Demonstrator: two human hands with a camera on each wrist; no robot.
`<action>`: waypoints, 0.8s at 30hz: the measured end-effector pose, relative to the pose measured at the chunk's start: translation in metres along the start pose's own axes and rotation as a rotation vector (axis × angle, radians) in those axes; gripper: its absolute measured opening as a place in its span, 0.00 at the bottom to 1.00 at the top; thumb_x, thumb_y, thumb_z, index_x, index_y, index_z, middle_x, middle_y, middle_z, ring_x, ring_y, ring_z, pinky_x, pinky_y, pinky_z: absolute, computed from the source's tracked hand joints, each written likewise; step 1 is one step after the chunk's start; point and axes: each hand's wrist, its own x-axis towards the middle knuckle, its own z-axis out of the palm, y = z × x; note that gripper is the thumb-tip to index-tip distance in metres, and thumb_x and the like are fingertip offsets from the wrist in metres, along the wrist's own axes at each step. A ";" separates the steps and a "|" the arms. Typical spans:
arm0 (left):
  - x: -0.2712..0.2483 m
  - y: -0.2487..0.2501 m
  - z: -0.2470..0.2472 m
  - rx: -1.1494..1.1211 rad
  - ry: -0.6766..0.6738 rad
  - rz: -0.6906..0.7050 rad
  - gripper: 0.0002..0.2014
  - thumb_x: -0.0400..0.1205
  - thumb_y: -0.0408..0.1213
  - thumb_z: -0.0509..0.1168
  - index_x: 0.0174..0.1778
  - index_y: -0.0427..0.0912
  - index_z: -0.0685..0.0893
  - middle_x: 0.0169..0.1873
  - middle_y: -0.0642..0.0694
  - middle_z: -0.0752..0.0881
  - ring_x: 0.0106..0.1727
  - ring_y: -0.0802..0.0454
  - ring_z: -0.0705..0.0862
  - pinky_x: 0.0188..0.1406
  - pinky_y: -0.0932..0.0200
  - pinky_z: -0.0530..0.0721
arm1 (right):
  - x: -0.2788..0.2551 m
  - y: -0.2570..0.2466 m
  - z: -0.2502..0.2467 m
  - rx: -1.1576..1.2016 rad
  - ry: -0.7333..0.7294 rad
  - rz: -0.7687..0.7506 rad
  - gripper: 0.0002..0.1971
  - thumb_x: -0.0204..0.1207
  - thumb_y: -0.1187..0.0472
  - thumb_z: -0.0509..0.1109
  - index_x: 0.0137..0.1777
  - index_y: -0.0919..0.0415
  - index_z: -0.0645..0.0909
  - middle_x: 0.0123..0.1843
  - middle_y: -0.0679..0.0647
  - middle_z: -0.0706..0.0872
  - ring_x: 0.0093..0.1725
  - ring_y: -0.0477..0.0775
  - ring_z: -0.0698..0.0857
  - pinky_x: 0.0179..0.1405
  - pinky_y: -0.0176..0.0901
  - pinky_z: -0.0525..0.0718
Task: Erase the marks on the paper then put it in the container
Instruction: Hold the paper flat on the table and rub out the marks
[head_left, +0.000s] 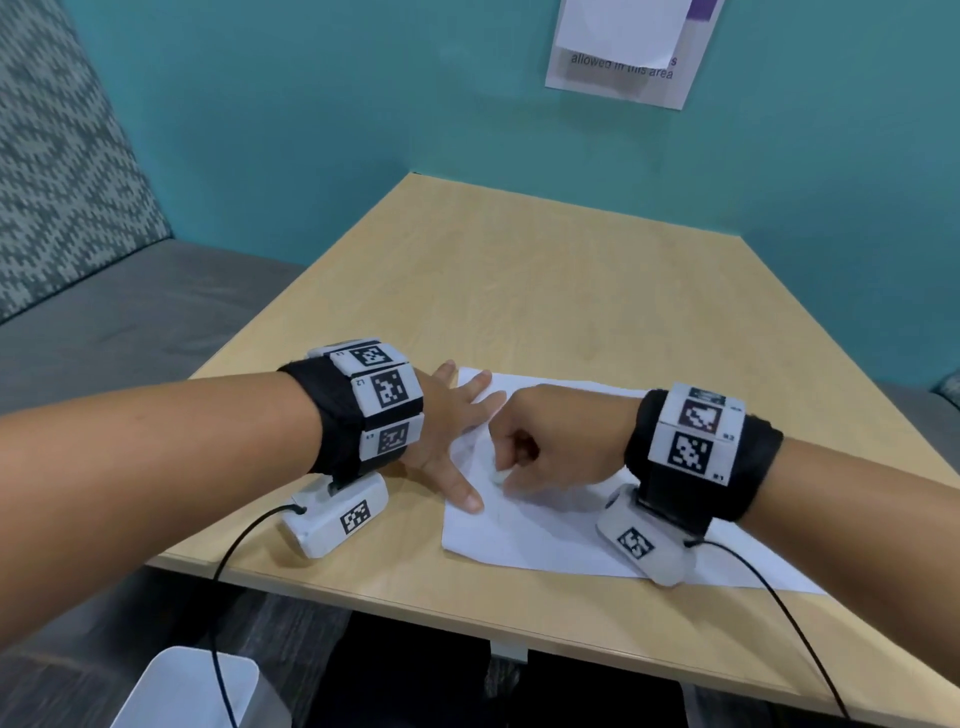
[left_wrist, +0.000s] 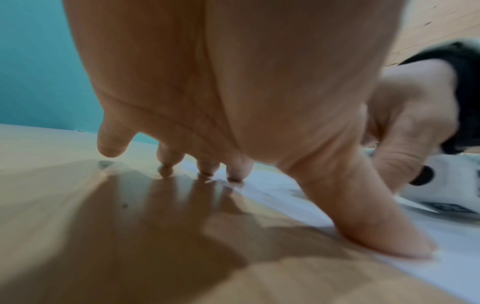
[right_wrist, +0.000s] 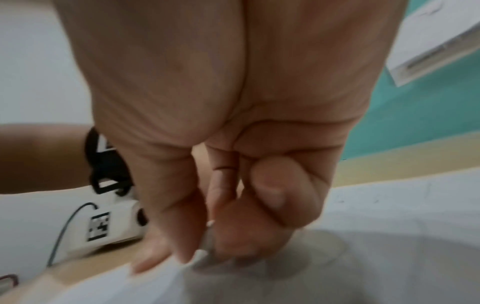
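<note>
A white sheet of paper (head_left: 540, 525) lies flat near the front edge of the wooden table (head_left: 519, 291). My left hand (head_left: 457, 431) is spread flat, its fingertips (left_wrist: 235, 176) and thumb pressing the paper's left edge (left_wrist: 285, 197). My right hand (head_left: 545, 441) is curled and pinches a small white eraser (head_left: 500, 475) against the paper, just right of the left thumb. In the right wrist view the eraser (right_wrist: 201, 255) peeks out between thumb and fingers, touching the paper (right_wrist: 389, 236). Only faint marks show on the sheet. A white container (head_left: 192, 686) sits below the table's front left.
A teal wall (head_left: 363, 104) with a posted notice (head_left: 623, 52) backs the table. A patterned grey bench (head_left: 78, 234) runs along the left. Black cables hang from both wrist cameras over the table's front edge.
</note>
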 end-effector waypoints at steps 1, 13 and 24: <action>0.001 0.000 0.000 0.000 0.000 -0.003 0.61 0.68 0.77 0.64 0.84 0.58 0.30 0.84 0.52 0.29 0.85 0.36 0.33 0.78 0.25 0.54 | 0.002 0.006 -0.005 -0.015 0.022 0.021 0.05 0.72 0.56 0.76 0.39 0.53 0.82 0.33 0.44 0.84 0.31 0.43 0.80 0.34 0.35 0.77; 0.004 -0.002 0.002 0.029 0.019 0.003 0.62 0.67 0.78 0.63 0.83 0.59 0.28 0.85 0.51 0.30 0.85 0.34 0.35 0.77 0.26 0.59 | 0.009 0.015 -0.018 -0.034 0.091 0.081 0.05 0.72 0.58 0.75 0.40 0.60 0.85 0.35 0.51 0.88 0.29 0.44 0.79 0.31 0.35 0.74; 0.004 -0.003 0.003 0.009 0.011 0.002 0.63 0.67 0.78 0.63 0.84 0.57 0.28 0.84 0.52 0.29 0.85 0.36 0.34 0.78 0.25 0.55 | 0.007 0.019 -0.018 -0.035 0.114 0.126 0.08 0.72 0.58 0.74 0.42 0.65 0.85 0.37 0.57 0.89 0.32 0.50 0.78 0.33 0.41 0.77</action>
